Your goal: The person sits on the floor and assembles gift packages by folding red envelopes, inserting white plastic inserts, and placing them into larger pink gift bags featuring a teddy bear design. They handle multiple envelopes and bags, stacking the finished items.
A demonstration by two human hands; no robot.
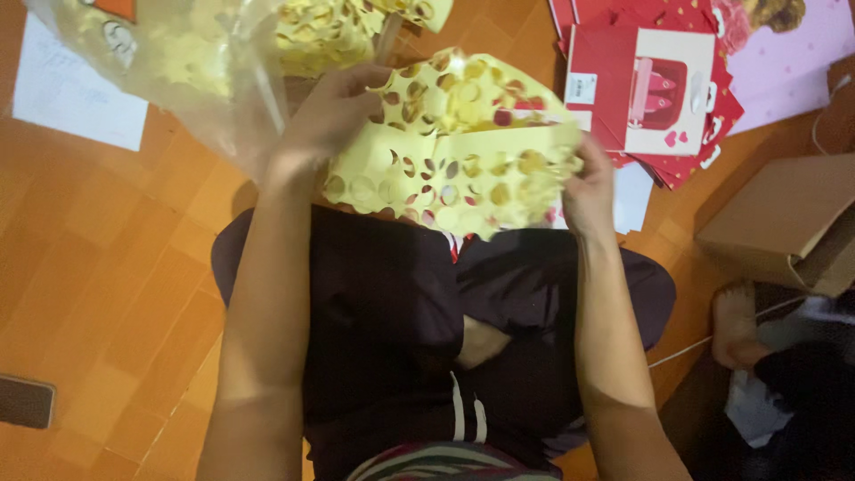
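I sit cross-legged on a wooden floor and hold a pale yellow sticker sheet (pixel 463 151) full of punched round holes above my lap. My left hand (pixel 325 116) grips its upper left edge, fingers curled over the top. My right hand (pixel 588 191) pinches its right edge. More yellow punched sheets (pixel 334 31) lie just beyond, partly inside a clear plastic bag (pixel 191 62).
A stack of red paper gift bags (pixel 650 89) lies at the upper right, a cardboard box (pixel 788 218) to the right, and another person's bare foot (pixel 735 321) beside it. White paper (pixel 76 89) lies at the upper left, a dark phone (pixel 25 401) at the lower left.
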